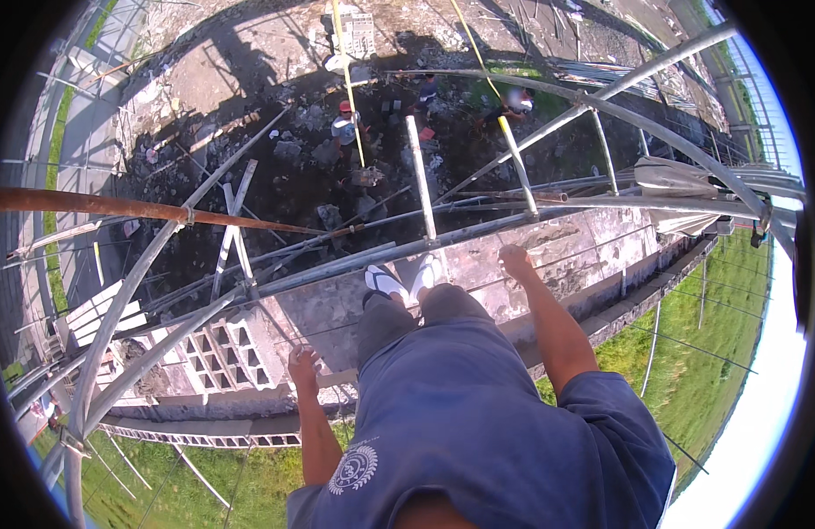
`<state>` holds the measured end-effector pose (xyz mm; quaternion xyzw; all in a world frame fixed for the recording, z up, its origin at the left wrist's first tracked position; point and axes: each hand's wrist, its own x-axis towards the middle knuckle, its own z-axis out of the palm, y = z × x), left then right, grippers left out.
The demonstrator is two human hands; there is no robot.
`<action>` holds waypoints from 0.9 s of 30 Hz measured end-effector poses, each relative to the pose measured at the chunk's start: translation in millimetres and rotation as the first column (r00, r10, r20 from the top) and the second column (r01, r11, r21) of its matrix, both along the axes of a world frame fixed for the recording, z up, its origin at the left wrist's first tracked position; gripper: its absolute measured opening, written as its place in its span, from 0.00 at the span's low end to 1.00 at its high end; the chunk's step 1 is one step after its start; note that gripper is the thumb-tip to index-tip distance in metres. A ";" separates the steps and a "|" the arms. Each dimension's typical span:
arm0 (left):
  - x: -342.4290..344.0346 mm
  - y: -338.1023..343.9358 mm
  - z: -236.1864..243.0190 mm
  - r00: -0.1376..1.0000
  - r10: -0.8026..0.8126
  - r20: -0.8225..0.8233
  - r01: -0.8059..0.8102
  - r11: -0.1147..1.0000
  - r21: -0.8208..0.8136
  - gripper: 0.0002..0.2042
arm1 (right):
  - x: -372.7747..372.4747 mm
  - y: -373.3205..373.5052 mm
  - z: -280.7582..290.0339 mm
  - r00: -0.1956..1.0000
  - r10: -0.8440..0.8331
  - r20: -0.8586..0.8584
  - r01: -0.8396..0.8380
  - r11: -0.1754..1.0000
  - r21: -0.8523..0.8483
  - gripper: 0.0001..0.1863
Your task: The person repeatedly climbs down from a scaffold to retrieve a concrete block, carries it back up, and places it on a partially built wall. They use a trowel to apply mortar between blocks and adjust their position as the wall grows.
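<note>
Grey hollow concrete blocks point(222, 354) lie left of the left hand point(303, 363), untouched; the right hand point(516, 263) hangs over a weathered concrete ledge point(557, 256). Fingers loosely curl, grip untellable. Seemingly just standing; touching blocks needs leftward reach.

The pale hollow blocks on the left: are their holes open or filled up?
Open, it appears: dark hollows show between the walls of the pale blocks, near the left hand. How deep they go, I cannot tell.

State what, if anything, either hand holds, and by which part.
No held thing shows in the left hand or right hand, though their undersides are hidden.
</note>
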<state>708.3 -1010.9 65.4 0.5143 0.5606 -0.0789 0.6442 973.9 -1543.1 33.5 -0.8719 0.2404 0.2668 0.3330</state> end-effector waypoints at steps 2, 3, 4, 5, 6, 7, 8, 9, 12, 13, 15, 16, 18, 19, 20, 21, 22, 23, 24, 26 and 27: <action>-1.9 8.6 -19.7 0.998 0.036 -0.051 -0.036 0.999 0.001 0.19 | 11.8 17.2 -7.6 0.990 0.112 0.081 -0.120 0.988 0.102 0.14; -7.6 12.9 -26.2 0.994 0.060 -0.087 -0.059 0.998 0.008 0.18 | 17.1 27.7 -9.7 0.993 0.105 0.051 -0.114 0.971 0.212 0.14; -9.9 15.8 -33.9 0.988 0.103 -0.112 -0.102 0.995 0.018 0.16 | 24.6 39.3 -10.8 0.990 0.121 0.070 -0.135 0.955 0.263 0.14; -15.4 17.7 -39.2 0.984 0.143 -0.103 -0.141 0.990 0.023 0.15 | 34.9 51.9 -12.1 0.978 0.179 0.109 -0.201 0.945 0.257 0.14; -19.6 19.3 -44.5 0.980 0.176 -0.096 -0.175 0.984 0.027 0.14 | 44.1 64.0 -12.9 0.967 0.239 0.088 -0.254 0.932 0.257 0.14; -23.1 19.9 -49.6 0.975 0.204 -0.083 -0.202 0.979 0.029 0.13 | 56.3 75.8 -13.2 0.980 0.197 -0.019 -0.185 0.946 0.265 0.14; -26.9 19.2 -54.5 0.973 0.217 -0.080 -0.215 0.976 0.030 0.12 | 67.1 86.4 -12.9 0.949 0.314 0.022 -0.310 0.918 0.247 0.14; -30.7 17.0 -59.7 0.965 0.252 -0.072 -0.251 0.968 0.016 0.12 | 76.4 96.6 -13.2 0.929 0.371 0.001 -0.362 0.904 0.226 0.14; -44.9 -0.3 -72.2 0.938 0.345 -0.029 -0.345 0.939 -0.002 0.11 | 98.5 137.0 -25.7 0.885 0.464 0.048 -0.461 0.855 0.239 0.13; -51.4 -11.1 -74.1 0.935 0.354 -0.009 -0.354 0.935 0.004 0.11 | 103.4 148.3 -31.5 0.899 0.436 0.036 -0.428 0.861 0.274 0.13; -63.3 -39.2 -75.7 0.913 0.405 -0.041 -0.405 0.914 0.009 0.11 | 116.3 168.4 -45.0 0.863 0.500 0.065 -0.486 0.791 0.372 0.12; -68.6 -58.3 -74.1 0.892 0.443 -0.093 -0.444 0.896 0.010 0.11 | 120.7 180.4 -53.7 0.875 0.485 0.014 -0.448 0.798 0.403 0.12; -74.9 -97.0 -68.0 0.849 0.493 -0.191 -0.506 0.862 -0.024 0.12 | 128.7 200.9 -70.2 0.841 0.539 -0.045 -0.469 0.767 0.439 0.12; -74.7 -115.3 -65.2 0.831 0.507 -0.231 -0.532 0.845 -0.061 0.13 | 133.3 213.6 -80.3 0.842 0.535 -0.073 -0.437 0.755 0.489 0.12; -73.8 -133.6 -61.1 0.823 0.500 -0.268 -0.537 0.839 -0.084 0.14 | 136.8 225.1 -89.4 0.844 0.527 -0.102 -0.400 0.745 0.534 0.12; -70.0 -149.8 -58.6 0.817 0.488 -0.307 -0.540 0.835 -0.109 0.16 | 138.3 235.8 -99.0 0.858 0.471 -0.206 -0.295 0.780 0.552 0.12; -64.4 -163.7 -57.0 0.826 0.460 -0.326 -0.518 0.847 -0.117 0.17 | 138.3 244.6 -108.5 0.870 0.459 -0.180 -0.306 0.790 0.531 0.13; -59.2 -177.1 -52.5 0.833 0.433 -0.344 -0.498 0.858 -0.125 0.18 | 139.9 254.5 -118.2 0.868 0.457 -0.194 -0.292 0.786 0.545 0.13; -51.7 -187.4 -49.7 0.840 0.405 -0.361 -0.477 0.869 -0.133 0.19 | 143.2 263.8 -128.5 0.865 0.456 -0.208 -0.273 0.776 0.568 0.14; -34.2 -201.0 -46.2 0.848 0.393 -0.356 -0.466 0.873 -0.143 0.20 | 146.9 276.0 -147.5 0.855 0.454 -0.249 -0.246 0.780 0.576 0.14; -23.7 -204.3 -46.3 0.852 0.389 -0.351 -0.460 0.875 -0.147 0.21 | 151.0 281.8 -157.2 0.849 0.455 -0.268 -0.244 0.788 0.565 0.14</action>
